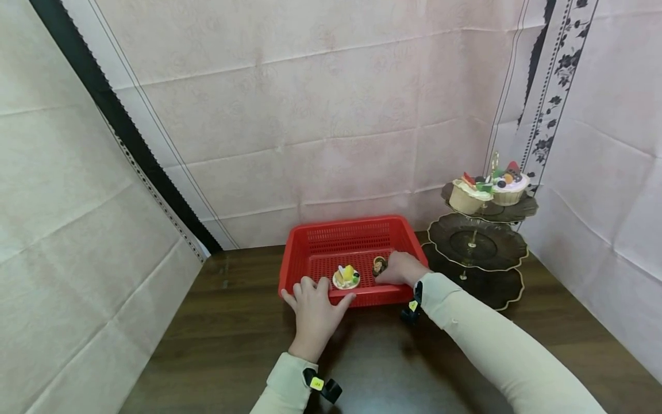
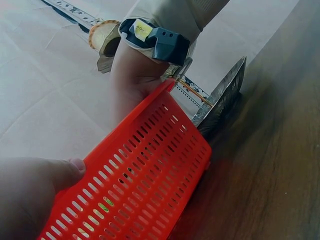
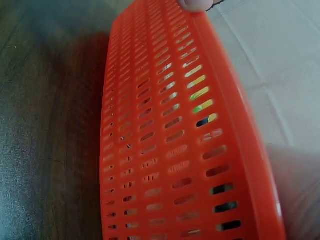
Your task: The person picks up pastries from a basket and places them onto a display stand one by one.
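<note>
My left hand (image 1: 316, 310) holds the front rim of a red plastic basket (image 1: 351, 297), its thumb showing against the slotted outer wall in the left wrist view. My right hand (image 1: 400, 269) reaches over the rim into the basket's right side. Its fingers are at a small brown-and-gold cake (image 1: 380, 265), which they partly cover; they seem to grip it. Between the two hands, a cupcake (image 1: 346, 277) with white cream and yellow and green fruit pieces sits in the basket. The right wrist view shows mostly basket wall, with yellow and green visible through the slots.
A dark three-tier stand (image 1: 478, 241) with gold scalloped edges stands right of the basket. Two cupcakes, a cream-topped one (image 1: 468, 198) and a fruit-topped one (image 1: 509, 187), sit on its top tier. Pale cloth (image 1: 331, 115) hangs around the wooden table (image 1: 217, 339).
</note>
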Demonstrator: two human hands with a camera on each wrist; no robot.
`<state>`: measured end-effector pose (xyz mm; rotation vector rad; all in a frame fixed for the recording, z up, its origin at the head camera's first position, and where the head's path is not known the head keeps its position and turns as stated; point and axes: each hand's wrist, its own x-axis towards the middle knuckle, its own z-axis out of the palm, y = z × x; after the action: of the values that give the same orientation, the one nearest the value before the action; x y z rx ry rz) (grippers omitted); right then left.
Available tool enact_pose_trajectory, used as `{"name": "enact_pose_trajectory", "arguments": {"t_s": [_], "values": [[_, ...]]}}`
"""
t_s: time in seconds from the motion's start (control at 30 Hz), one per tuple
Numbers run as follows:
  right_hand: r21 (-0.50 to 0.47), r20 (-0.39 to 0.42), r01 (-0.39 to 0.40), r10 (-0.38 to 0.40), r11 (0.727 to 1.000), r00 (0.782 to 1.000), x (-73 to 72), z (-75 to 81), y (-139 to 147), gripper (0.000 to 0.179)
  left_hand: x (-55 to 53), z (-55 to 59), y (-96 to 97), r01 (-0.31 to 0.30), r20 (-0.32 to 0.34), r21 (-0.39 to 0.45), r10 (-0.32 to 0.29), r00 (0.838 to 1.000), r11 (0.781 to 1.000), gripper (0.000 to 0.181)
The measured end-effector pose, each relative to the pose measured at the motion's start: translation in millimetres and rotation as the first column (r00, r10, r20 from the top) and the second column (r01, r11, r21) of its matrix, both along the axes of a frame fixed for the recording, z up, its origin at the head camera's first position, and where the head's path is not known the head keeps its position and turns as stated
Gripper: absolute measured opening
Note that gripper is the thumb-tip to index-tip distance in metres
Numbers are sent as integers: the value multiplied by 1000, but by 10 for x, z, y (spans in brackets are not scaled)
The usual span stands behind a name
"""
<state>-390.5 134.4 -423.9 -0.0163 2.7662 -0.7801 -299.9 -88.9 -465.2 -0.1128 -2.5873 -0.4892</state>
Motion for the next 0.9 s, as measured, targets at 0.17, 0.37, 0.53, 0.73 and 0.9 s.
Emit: {"name": "enact_pose_trajectory", "arguments": {"t_s": [0.17,0.37,0.53,0.73,0.9], "values": [[-53,-66,12,-15,999,998,21,19,19,65,4,17,8,2,-1,11,-2,1000,1000,65],[-138,-121,-12,-4,990,993,85,53,76,64,10,11,17,1,4,14,-1,1000,1000,64],[-186,-154,-34,5,982,988,141,94,141,68,14,11,23,6,-2,11,-6,1000,1000,64],[-200,-211,-78,35,977,977,181,185,219,58,3,21,16,8,-2,12,-8,1000,1000,65],[-206,-243,-105,53,973,969,259,301,257,54,2,18,9,-1,2,5,1,1000,1000,65]]}}
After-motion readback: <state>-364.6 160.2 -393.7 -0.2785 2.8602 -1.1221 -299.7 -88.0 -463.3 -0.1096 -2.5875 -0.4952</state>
